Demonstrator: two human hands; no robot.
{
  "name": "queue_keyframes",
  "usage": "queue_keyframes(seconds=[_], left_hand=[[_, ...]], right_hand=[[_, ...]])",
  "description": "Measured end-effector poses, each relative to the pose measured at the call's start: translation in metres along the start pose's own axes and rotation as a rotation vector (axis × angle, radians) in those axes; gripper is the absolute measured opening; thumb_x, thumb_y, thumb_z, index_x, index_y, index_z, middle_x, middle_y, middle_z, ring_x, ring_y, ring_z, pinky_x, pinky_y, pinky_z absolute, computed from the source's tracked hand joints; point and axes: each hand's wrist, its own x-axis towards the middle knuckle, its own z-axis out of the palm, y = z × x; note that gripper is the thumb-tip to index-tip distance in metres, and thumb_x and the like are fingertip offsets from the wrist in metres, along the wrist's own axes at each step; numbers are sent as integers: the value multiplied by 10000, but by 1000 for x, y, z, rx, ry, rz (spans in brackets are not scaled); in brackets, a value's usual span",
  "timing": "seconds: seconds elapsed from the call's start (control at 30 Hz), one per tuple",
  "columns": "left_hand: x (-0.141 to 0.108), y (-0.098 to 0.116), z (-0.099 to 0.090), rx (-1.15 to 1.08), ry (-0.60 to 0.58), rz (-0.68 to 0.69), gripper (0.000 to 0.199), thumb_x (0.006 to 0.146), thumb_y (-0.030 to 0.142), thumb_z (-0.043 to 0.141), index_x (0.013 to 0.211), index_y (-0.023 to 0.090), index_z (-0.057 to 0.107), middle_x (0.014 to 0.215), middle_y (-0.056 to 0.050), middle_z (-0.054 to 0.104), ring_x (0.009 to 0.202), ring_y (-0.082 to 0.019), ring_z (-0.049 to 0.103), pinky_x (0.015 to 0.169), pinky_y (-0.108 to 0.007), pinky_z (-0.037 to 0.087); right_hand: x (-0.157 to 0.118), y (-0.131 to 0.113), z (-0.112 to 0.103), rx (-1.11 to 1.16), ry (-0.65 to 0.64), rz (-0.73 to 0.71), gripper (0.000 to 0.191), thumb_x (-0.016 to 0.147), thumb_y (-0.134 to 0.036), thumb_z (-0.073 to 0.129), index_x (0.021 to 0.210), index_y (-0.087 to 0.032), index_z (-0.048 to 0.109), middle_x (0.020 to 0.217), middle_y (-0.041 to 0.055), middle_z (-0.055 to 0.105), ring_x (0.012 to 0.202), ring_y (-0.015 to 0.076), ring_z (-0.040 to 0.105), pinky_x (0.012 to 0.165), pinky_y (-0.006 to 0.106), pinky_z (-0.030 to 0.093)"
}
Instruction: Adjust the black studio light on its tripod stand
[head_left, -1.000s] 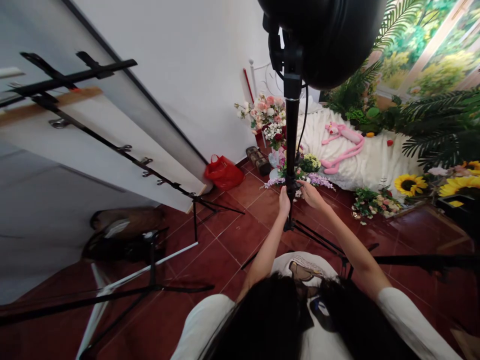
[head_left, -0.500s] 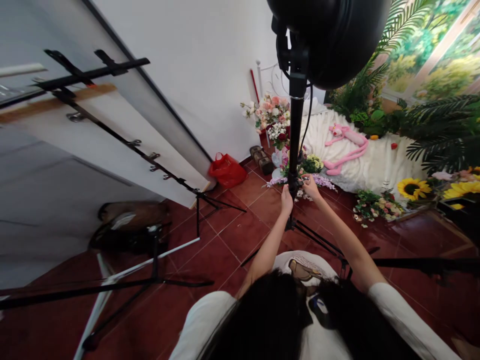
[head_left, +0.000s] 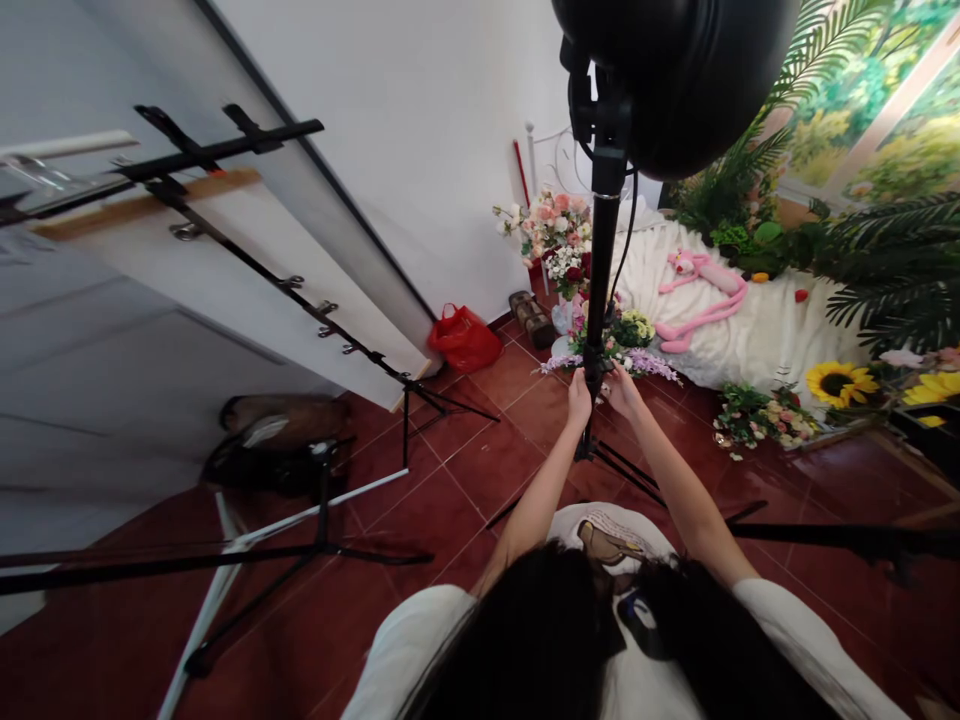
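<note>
A black light stand (head_left: 602, 250) rises upright in front of me, carrying a large black lamp head (head_left: 690, 90) at its top. My left hand (head_left: 579, 400) is closed around the pole just below its dark locking collar (head_left: 594, 362). On the collar's right side, the fingers of my right hand (head_left: 622, 390) are closed at the locking knob, which they mostly hide. A thin cable (head_left: 628, 235) hangs beside the pole. Lower down, the stand's legs (head_left: 630, 475) spread over the red tiles.
To the left, a white board (head_left: 315, 330) is clipped to a black frame, with stand legs (head_left: 262, 560) crossing the floor. A red bag (head_left: 465, 338) sits by the wall. Flowers (head_left: 559, 225), a pink plush toy (head_left: 705, 290) on white cloth and sunflowers (head_left: 840, 384) lie beyond.
My right hand's fingers have shifted slightly lower around the collar's knob. My left hand keeps its hold on the pole. The whole view has swung a little to the left.
</note>
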Motion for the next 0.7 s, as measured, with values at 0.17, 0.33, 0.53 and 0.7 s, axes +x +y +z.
queue_keyframes(seconds=[0.17, 0.33, 0.53, 0.7], left_hand=[[1, -2, -1, -2, -17, 25, 541, 944, 621, 363, 973, 177, 673, 1029, -100, 723, 1016, -209, 672, 986, -371, 497], [5, -7, 0, -20, -25, 62, 526, 948, 604, 369, 985, 178, 676, 1054, -100, 718, 1028, -214, 671, 1011, -384, 488], [1, -14, -4, 74, 5, 28, 459, 993, 449, 327, 1086, 155, 666, 1113, -101, 720, 1089, -205, 655, 1027, -348, 474], [-26, -41, -18, 191, 50, -28, 384, 961, 316, 384, 1210, 154, 628, 1286, -119, 662, 1257, -211, 581, 1116, -356, 398]], right_hand=[[-6, 12, 14, 266, 37, 30, 618, 779, -790, 468, 995, -238, 641, 1004, 83, 732, 970, 248, 683, 786, 348, 574], [3, 8, 31, 410, 215, 68, 533, 831, -728, 504, 928, -224, 647, 979, 63, 739, 953, 225, 686, 840, 339, 570], [-6, 8, 17, 608, 218, 149, 284, 859, -527, 643, 861, -244, 662, 860, -19, 735, 823, 132, 697, 763, 237, 565], [-37, 10, -9, 721, 200, 198, 216, 961, -400, 512, 993, -270, 683, 1061, -15, 743, 1014, 107, 694, 896, 260, 556]])
